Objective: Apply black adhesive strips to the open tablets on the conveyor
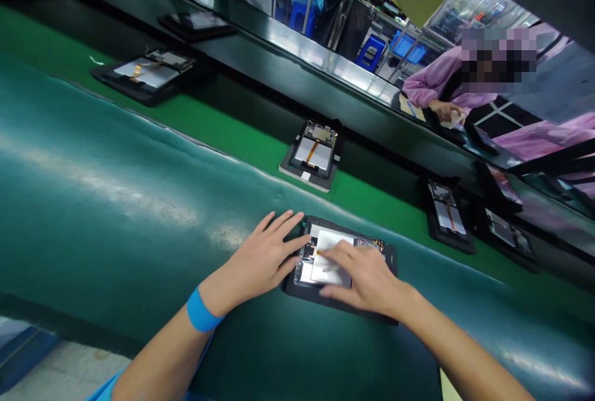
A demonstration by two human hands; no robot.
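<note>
An opened tablet (385, 256) lies in a black tray on the dark green mat in front of me, its silver battery (331, 241) and circuit parts exposed. My left hand (263, 259) rests flat on the mat with fingers spread, fingertips touching the tablet's left edge. My right hand (365, 278) lies over the battery, its index finger pressing near a small orange connector at the left of the battery. A blue band circles my left wrist.
Several more opened tablets ride the green conveyor: one straight ahead (312, 154), one far left (147, 74), others at right (447, 214). A raised black shelf (297, 48) runs behind. A person in a pink coat (446, 85) works across the line.
</note>
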